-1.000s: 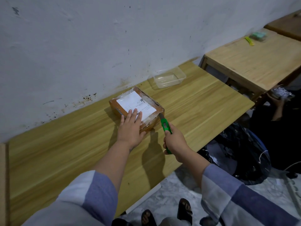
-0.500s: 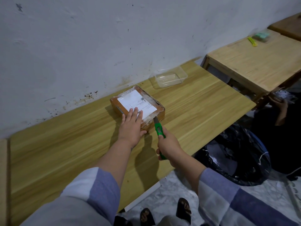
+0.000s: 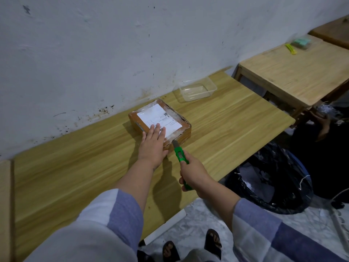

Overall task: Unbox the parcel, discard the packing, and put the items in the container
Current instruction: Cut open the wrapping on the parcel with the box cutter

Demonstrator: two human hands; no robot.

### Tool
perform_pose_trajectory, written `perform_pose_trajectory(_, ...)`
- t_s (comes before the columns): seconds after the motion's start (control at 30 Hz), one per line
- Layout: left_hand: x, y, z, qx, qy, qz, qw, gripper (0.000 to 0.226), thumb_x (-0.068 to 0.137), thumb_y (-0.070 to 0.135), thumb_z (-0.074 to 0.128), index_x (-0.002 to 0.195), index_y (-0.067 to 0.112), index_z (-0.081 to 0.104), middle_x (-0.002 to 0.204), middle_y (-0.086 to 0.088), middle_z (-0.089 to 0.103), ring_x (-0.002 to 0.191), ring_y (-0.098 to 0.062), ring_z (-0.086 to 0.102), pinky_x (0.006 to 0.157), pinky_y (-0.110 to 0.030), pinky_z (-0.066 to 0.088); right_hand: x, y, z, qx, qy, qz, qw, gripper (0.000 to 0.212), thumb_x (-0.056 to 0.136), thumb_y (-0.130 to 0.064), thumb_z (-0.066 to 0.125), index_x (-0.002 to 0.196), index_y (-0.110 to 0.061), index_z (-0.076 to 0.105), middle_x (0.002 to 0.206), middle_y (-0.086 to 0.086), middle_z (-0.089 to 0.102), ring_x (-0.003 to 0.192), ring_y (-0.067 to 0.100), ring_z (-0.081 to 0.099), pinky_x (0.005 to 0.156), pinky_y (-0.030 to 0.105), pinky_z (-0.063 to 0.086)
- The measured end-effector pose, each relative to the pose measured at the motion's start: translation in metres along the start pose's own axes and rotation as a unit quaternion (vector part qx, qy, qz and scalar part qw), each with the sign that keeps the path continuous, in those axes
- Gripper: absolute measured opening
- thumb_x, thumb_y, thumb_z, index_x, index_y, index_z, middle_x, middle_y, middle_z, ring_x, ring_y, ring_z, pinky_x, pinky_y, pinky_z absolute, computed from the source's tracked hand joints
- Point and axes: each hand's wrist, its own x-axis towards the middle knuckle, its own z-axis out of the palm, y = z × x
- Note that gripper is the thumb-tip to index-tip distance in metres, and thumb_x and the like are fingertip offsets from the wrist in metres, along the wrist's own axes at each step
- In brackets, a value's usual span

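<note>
**Blade at the near seam, parcel pinned**

Counter (image 3: 75,167) runs along the wall, long and bare at its left end. Parcel (image 3: 160,121) lies flat on it near the wall, label up, wrapped in clear tape and not yet opened.

Left hand (image 3: 154,143) lies palm-down on the parcel's near-left corner, fingers together and flat, gripping nothing. Judgement: it is a hold-down, so the box cannot slide while the blade is pulled.

Right hand (image 3: 192,172) is closed around the green cutter (image 3: 180,156), blade tip at the near edge of the parcel just beside the left hand. The tool points up and away from the body, presumably to slit the tape along that seam.

Container (image 3: 196,89) sits farther right against the wall, clear, apart from the parcel; it looks empty, ready for the items. Bin (image 3: 270,178) with a black bag stands on the floor past the counter's right end, handy for the packing.

Against a second ago: the blade was at the parcel's near-right corner; half a second ago it was further left; now it is closer again to the left hand. Left hand keeps its place. Parcel and container have not shifted.
</note>
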Motion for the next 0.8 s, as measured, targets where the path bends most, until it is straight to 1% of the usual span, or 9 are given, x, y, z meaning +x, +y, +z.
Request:
perform_pose_trajectory(0.17,0.001,-0.001,-0.002,-0.004,-0.003,0.001,1.0,0.084,0.092,0.031,0.058,0.152,0.016,-0.001,0.161,-0.007,-0.006,0.148,-0.024,-0.01,0.119,-0.043,0.0,-0.008,0.001,-0.001,-0.003,-0.034,0.022,0.999,0.054,0.096,-0.011,0.032,0.145,-0.036,0.027,0.07,0.003,0.044,0.053,0.015,0.043,0.039,0.021,0.039)
perform_pose_trajectory(0.27,0.001,-0.002,-0.001,-0.017,-0.015,0.004,1.0,0.086,0.092,0.039,0.056,0.152,0.017,-0.001,0.161,-0.005,-0.007,0.148,-0.023,-0.01,0.119,-0.043,0.0,-0.003,-0.009,-0.019,-0.001,0.017,0.019,1.0,0.049,0.094,-0.017,0.034,0.139,-0.035,0.037,0.066,0.002,0.043,0.048,0.015,0.042,0.038,0.017,0.037)
perform_pose_trajectory(0.33,0.005,-0.001,-0.002,-0.019,-0.031,0.009,0.999,0.089,0.09,0.046,0.056,0.152,0.017,-0.001,0.161,-0.005,-0.007,0.148,-0.023,-0.009,0.119,-0.043,0.001,0.005,-0.021,-0.037,-0.005,0.042,0.03,0.999,0.04,0.095,-0.025,0.037,0.134,-0.033,0.04,0.065,0.003,0.044,0.047,0.016,0.042,0.04,0.019,0.037)
perform_pose_trajectory(0.37,0.006,-0.001,-0.004,-0.021,-0.021,0.008,1.0,0.089,0.09,0.049,0.055,0.152,0.017,0.0,0.161,-0.005,-0.007,0.148,-0.023,-0.009,0.119,-0.044,0.001,0.004,-0.03,-0.046,-0.007,0.05,0.026,0.998,0.036,0.095,-0.028,0.039,0.131,-0.03,0.041,0.064,0.004,0.044,0.047,0.016,0.041,0.042,0.02,0.037)
perform_pose_trajectory(0.47,0.006,0.001,-0.007,-0.03,-0.019,-0.001,0.999,0.09,0.088,0.063,0.043,0.153,0.017,0.001,0.161,-0.004,-0.007,0.148,-0.022,-0.011,0.118,-0.045,-0.002,0.011,-0.041,-0.059,-0.011,0.065,0.028,0.997,0.032,0.095,-0.036,0.045,0.115,-0.013,0.052,0.06,0.006,0.045,0.046,0.018,0.039,0.044,0.022,0.036)
perform_pose_trajectory(0.57,0.001,0.003,-0.002,-0.043,-0.023,-0.024,0.999,0.081,0.091,0.067,0.023,0.153,0.018,0.004,0.161,-0.003,-0.006,0.147,-0.02,-0.013,0.116,-0.046,-0.01,0.015,-0.04,-0.062,0.0,0.059,0.026,0.998,0.029,0.095,-0.031,0.046,0.099,-0.005,0.06,0.057,0.005,0.043,0.045,0.017,0.038,0.044,0.024,0.035)
perform_pose_trajectory(0.67,0.003,0.006,-0.006,-0.055,-0.019,-0.031,0.998,0.073,0.095,0.061,0.014,0.153,0.017,0.006,0.161,-0.003,-0.003,0.148,-0.018,-0.011,0.117,-0.046,-0.011,0.018,-0.043,-0.07,0.046,0.034,0.027,0.998,0.024,0.097,-0.021,0.041,0.105,-0.006,0.058,0.06,0.005,0.043,0.047,0.016,0.039,0.046,0.026,0.036)
perform_pose_trajectory(0.73,0.008,0.006,-0.011,-0.06,-0.017,-0.039,0.997,0.071,0.096,0.058,0.013,0.153,0.017,0.004,0.161,-0.003,-0.003,0.148,-0.017,-0.011,0.117,-0.045,-0.011,0.023,-0.048,-0.078,0.07,0.02,0.028,0.997,0.027,0.097,-0.017,0.037,0.111,-0.006,0.057,0.063,0.005,0.043,0.051,0.016,0.04,0.05,0.028,0.037)
perform_pose_trajectory(0.8,0.015,0.007,-0.015,-0.062,-0.016,-0.049,0.997,0.069,0.097,0.056,0.012,0.153,0.016,0.003,0.161,-0.004,-0.004,0.148,-0.018,-0.011,0.117,-0.044,-0.01,0.031,-0.053,-0.084,0.061,0.022,0.019,0.998,0.031,0.095,-0.013,0.035,0.119,-0.003,0.052,0.066,0.005,0.048,0.055,0.016,0.044,0.054,0.029,0.038)
